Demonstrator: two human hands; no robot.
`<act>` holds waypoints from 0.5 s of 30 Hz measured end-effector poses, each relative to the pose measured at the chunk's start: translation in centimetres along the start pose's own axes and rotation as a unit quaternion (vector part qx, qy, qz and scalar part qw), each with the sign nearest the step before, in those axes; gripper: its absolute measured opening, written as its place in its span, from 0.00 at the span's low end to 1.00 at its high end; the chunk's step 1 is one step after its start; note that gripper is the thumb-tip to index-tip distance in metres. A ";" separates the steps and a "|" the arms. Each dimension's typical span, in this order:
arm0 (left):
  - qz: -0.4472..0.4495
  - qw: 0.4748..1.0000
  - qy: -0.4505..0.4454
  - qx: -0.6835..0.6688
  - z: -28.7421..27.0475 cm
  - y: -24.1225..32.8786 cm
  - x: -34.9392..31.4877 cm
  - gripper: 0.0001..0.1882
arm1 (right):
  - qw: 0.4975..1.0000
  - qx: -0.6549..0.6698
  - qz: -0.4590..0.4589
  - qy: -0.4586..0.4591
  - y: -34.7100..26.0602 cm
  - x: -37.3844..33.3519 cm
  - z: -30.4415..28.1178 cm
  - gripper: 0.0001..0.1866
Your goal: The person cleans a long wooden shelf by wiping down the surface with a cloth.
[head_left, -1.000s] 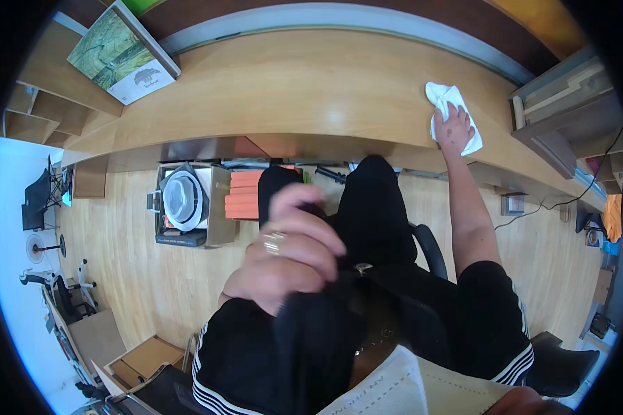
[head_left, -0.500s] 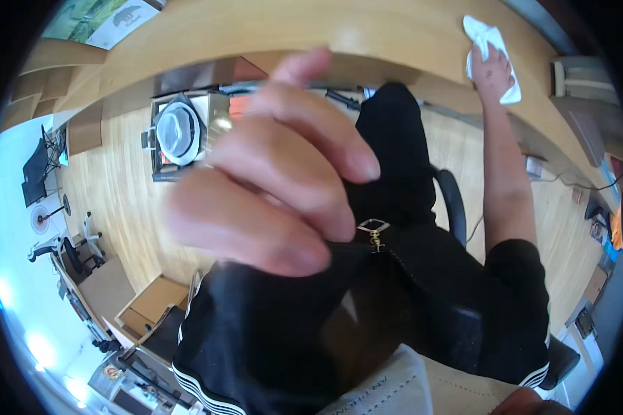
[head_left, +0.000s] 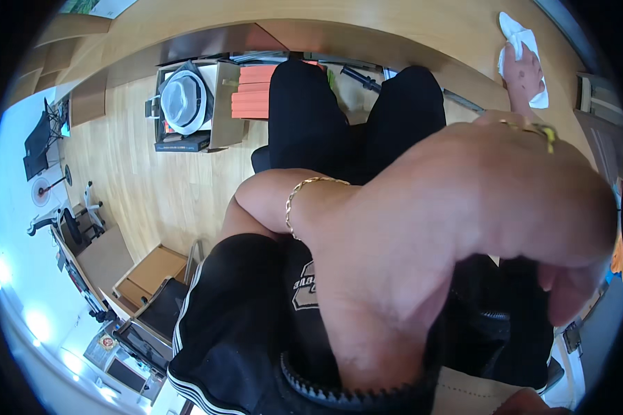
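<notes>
My left hand (head_left: 436,228) is raised very close to the view and fills much of its right half, with a gold chain bracelet at the wrist and a yellow metal ring (head_left: 536,130) on a finger. Its thumb and bent fingers stand wide apart; nothing shows between them, though the thumb's tip is hidden low in the picture. On the wooden desk (head_left: 394,31), at the far right, my right hand (head_left: 521,75) grips a crumpled white cloth (head_left: 538,93) pressed to the top. The left hand covers most of the right forearm.
Below the desk's left part, a box (head_left: 223,104) on the floor holds a pale round-topped item (head_left: 185,102). Beside it is a stack of orange-red blocks or books (head_left: 253,93). A fan (head_left: 41,192), an office chair (head_left: 69,225) and cardboard-coloured furniture (head_left: 152,275) stand at the left.
My left hand has swung from the middle to the right, its curled fingers spreading from the thumb. The view has shifted, and my right hand stays on the cloth.
</notes>
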State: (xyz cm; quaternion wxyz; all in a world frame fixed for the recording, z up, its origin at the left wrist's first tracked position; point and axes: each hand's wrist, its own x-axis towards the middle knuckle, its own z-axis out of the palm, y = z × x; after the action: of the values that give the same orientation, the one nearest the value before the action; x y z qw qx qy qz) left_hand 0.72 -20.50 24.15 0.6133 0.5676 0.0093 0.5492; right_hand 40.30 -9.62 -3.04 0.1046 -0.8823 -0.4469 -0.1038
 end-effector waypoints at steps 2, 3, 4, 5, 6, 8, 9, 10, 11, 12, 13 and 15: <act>0.003 1.000 0.011 -0.013 1.4 -1.0 0.1 0.13 | 1.000 0.001 -0.001 0.003 -0.8 0.3 -0.1 0.35; 0.005 1.000 0.016 -0.020 1.3 -1.4 0.3 0.14 | 1.000 0.017 -0.003 -0.006 -0.9 0.4 -0.3 0.35; 0.003 0.999 0.022 -0.024 1.6 -2.3 0.6 0.15 | 0.999 0.034 -0.005 -0.019 -1.3 0.0 -0.5 0.35; 0.001 0.999 0.028 -0.028 2.9 -2.8 0.6 0.16 | 0.998 0.052 -0.006 -0.033 -1.9 -0.4 -0.5 0.35; 0.002 0.999 0.030 -0.039 3.3 -3.0 0.7 0.17 | 0.998 0.051 -0.005 -0.032 -1.4 -0.2 -0.3 0.35; 0.004 0.998 0.034 -0.061 4.4 -2.9 0.7 0.19 | 1.000 0.016 -0.003 -0.010 0.0 0.5 0.4 0.36; 0.005 0.998 0.035 -0.059 4.4 -3.0 0.7 0.19 | 1.000 0.000 -0.006 0.000 -0.1 0.6 0.5 0.36; -0.003 0.996 0.033 -0.083 4.4 -3.2 0.7 0.20 | 1.000 0.001 -0.007 0.001 -0.2 0.5 0.7 0.36; -0.011 0.994 0.030 -0.107 4.4 -3.3 0.7 0.21 | 1.000 0.005 -0.010 0.005 -0.3 0.5 0.9 0.36; -0.019 0.991 0.026 -0.132 4.3 -3.4 0.7 0.23 | 1.000 0.008 -0.013 0.010 -0.3 0.5 1.0 0.36; -0.019 0.991 0.025 -0.133 4.3 -3.4 0.7 0.23 | 1.000 0.012 -0.014 0.015 -0.2 0.5 1.1 0.36; -0.019 0.992 0.021 -0.123 4.3 -2.9 0.5 0.23 | 1.000 0.011 -0.014 0.017 -0.1 0.4 1.1 0.35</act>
State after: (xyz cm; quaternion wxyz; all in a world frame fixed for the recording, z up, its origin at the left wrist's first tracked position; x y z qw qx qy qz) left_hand 5.57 -22.40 23.94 0.6881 0.4759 -0.0344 0.5467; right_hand 40.53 -8.90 -4.01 0.1204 -0.8729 -0.4584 -0.1158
